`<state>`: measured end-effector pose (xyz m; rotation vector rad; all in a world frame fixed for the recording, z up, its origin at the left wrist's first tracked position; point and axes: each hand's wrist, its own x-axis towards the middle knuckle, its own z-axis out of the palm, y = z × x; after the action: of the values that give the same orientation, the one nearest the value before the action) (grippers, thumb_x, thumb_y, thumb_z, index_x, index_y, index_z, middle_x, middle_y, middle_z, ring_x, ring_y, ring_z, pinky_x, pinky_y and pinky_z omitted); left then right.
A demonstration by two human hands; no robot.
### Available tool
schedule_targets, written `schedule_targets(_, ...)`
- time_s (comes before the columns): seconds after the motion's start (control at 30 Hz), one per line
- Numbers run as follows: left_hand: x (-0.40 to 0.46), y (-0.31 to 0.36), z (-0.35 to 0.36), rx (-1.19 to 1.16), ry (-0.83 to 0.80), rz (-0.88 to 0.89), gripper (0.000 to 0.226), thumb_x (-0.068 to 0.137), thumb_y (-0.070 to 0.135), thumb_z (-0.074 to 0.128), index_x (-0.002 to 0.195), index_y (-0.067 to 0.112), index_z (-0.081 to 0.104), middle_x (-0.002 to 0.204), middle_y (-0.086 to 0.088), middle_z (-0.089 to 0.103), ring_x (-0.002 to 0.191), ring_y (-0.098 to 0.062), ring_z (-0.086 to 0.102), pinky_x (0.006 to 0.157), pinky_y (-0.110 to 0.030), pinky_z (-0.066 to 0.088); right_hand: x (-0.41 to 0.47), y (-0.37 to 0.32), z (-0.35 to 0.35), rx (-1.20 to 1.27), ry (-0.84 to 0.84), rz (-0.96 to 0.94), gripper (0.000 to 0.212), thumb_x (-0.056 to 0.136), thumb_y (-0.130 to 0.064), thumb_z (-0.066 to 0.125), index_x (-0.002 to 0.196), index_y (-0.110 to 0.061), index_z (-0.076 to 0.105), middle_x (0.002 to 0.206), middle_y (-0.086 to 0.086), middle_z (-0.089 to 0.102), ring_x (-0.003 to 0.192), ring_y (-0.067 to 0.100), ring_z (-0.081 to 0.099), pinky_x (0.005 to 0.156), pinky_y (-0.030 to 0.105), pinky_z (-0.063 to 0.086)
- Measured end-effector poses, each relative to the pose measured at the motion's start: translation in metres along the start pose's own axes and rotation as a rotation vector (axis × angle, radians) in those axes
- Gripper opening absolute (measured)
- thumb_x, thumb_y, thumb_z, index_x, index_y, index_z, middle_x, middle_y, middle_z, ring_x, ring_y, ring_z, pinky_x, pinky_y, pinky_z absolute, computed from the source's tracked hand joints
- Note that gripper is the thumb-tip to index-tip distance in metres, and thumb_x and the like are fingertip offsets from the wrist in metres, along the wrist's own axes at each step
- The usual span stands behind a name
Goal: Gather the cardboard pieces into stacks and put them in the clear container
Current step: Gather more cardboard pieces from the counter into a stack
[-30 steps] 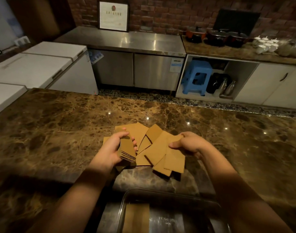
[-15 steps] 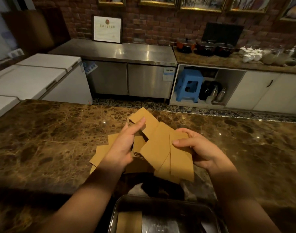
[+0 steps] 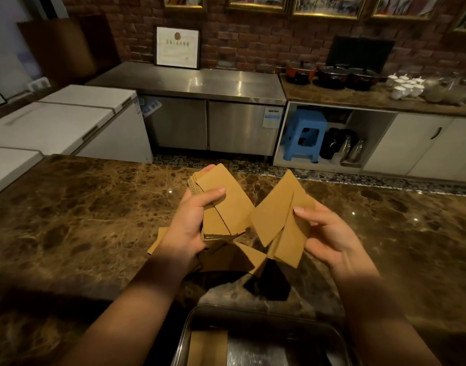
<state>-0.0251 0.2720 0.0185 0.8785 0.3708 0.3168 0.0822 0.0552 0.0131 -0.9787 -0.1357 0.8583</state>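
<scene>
Cardboard stack (image 3: 221,204) gripped in the left hand (image 3: 189,223), thumb across its face; a fanned few cardboard pieces (image 3: 282,220) pinched in the right hand (image 3: 329,233). Loose pieces (image 3: 234,256) lie on the marble counter (image 3: 81,220) beneath. Clear container (image 3: 253,339) nearest the viewer, one piece inside.
</scene>
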Motion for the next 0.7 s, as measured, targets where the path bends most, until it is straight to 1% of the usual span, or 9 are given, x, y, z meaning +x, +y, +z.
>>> schedule_targets(0.07, 0.000, -0.003, 0.003, 0.048, -0.012, -0.007, 0.048, 0.088, 0.001, 0.060, 0.127, 0.031, 0.061, 0.111, -0.008, 0.068, 0.096, -0.029, 0.067, 0.074, -0.044, 0.057, 0.002, -0.001, 0.004, -0.017, -0.024, -0.023, 0.058, 0.062, -0.006, 0.085, 0.117, -0.013, 0.068, 0.109, 0.015, 0.073, 0.097, 0.029, 0.072, 0.089, 0.055, 0.056)
schedule_targets(0.17, -0.003, -0.004, 0.007, 0.068, -0.042, -0.031, 0.047, 0.088, 0.003, 0.062, 0.126, 0.031, 0.062, 0.110, -0.008, 0.070, 0.097, -0.029, 0.068, 0.078, -0.046, 0.056, 0.006, -0.004, 0.004, -0.064, -0.045, -0.038, 0.086, 0.040, -0.012, 0.098, 0.119, -0.015, 0.066, 0.111, 0.013, 0.073, 0.103, 0.030, 0.069, 0.091, 0.056, 0.055)
schedule_targets(0.2, -0.002, -0.005, 0.007, 0.071, -0.057, -0.036, 0.046, 0.088, 0.004, 0.062, 0.125, 0.031, 0.062, 0.109, -0.008, 0.071, 0.096, -0.029, 0.068, 0.077, -0.046, 0.056, 0.005, -0.005, 0.005, -0.100, -0.047, -0.032, 0.084, 0.040, -0.010, 0.097, 0.118, -0.015, 0.066, 0.109, 0.013, 0.073, 0.101, 0.030, 0.070, 0.087, 0.053, 0.058)
schedule_targets(0.27, -0.002, -0.005, 0.010, 0.107, -0.075, -0.034, 0.045, 0.086, 0.003, 0.064, 0.123, 0.030, 0.063, 0.106, -0.007, 0.072, 0.093, -0.028, 0.070, 0.075, -0.045, 0.057, 0.002, -0.005, 0.013, -0.247, -0.063, -0.012, 0.062, 0.054, -0.003, 0.087, 0.111, -0.014, 0.066, 0.104, 0.010, 0.074, 0.097, 0.028, 0.072, 0.079, 0.048, 0.059)
schedule_targets(0.33, -0.001, -0.007, 0.013, 0.147, -0.091, -0.029, 0.042, 0.087, 0.007, 0.065, 0.123, 0.029, 0.063, 0.105, -0.007, 0.074, 0.090, -0.027, 0.072, 0.073, -0.043, 0.059, 0.002, -0.003, 0.022, -0.440, -0.039, -0.022, 0.047, 0.061, -0.002, 0.079, 0.105, -0.014, 0.066, 0.098, 0.008, 0.074, 0.096, 0.029, 0.071, 0.081, 0.050, 0.058)
schedule_targets(0.43, -0.002, -0.007, 0.013, 0.123, -0.073, -0.052, 0.040, 0.083, 0.029, 0.066, 0.123, 0.029, 0.061, 0.104, -0.010, 0.075, 0.090, -0.027, 0.073, 0.072, -0.045, 0.060, 0.002, -0.003, 0.028, -0.544, -0.019, -0.103, 0.047, 0.059, -0.004, 0.082, 0.102, -0.015, 0.066, 0.094, 0.006, 0.074, 0.095, 0.029, 0.070, 0.083, 0.050, 0.058)
schedule_targets(0.53, 0.008, -0.006, 0.004, 0.093, -0.032, -0.213, 0.057, 0.081, 0.059, 0.059, 0.128, 0.028, 0.058, 0.114, -0.015, 0.072, 0.101, -0.033, 0.071, 0.086, -0.054, 0.057, -0.006, -0.009, 0.028, -0.602, -0.030, -0.324, 0.040, 0.066, -0.001, 0.085, 0.092, -0.023, 0.065, 0.086, -0.005, 0.071, 0.086, 0.019, 0.069, 0.071, 0.036, 0.060)
schedule_targets(0.6, 0.014, -0.001, -0.002, 0.088, -0.015, -0.366, 0.061, 0.081, 0.066, 0.059, 0.126, 0.024, 0.060, 0.108, -0.016, 0.072, 0.092, -0.033, 0.071, 0.087, -0.051, 0.055, -0.014, -0.014, 0.031, -0.881, -0.059, -0.582, 0.047, 0.074, 0.007, 0.078, 0.088, -0.037, 0.065, 0.090, -0.013, 0.071, 0.089, 0.009, 0.070, 0.073, 0.029, 0.060)
schedule_targets(0.7, 0.015, 0.004, -0.008, 0.121, -0.093, -0.491, 0.061, 0.073, 0.051, 0.077, 0.121, 0.017, 0.064, 0.094, -0.018, 0.070, 0.073, -0.031, 0.064, 0.068, -0.043, 0.054, -0.016, -0.011, 0.039, -1.587, -0.224, -0.906, 0.052, 0.074, 0.005, 0.073, 0.106, -0.036, 0.067, 0.110, -0.005, 0.065, 0.104, 0.011, 0.062, 0.084, 0.032, 0.056)
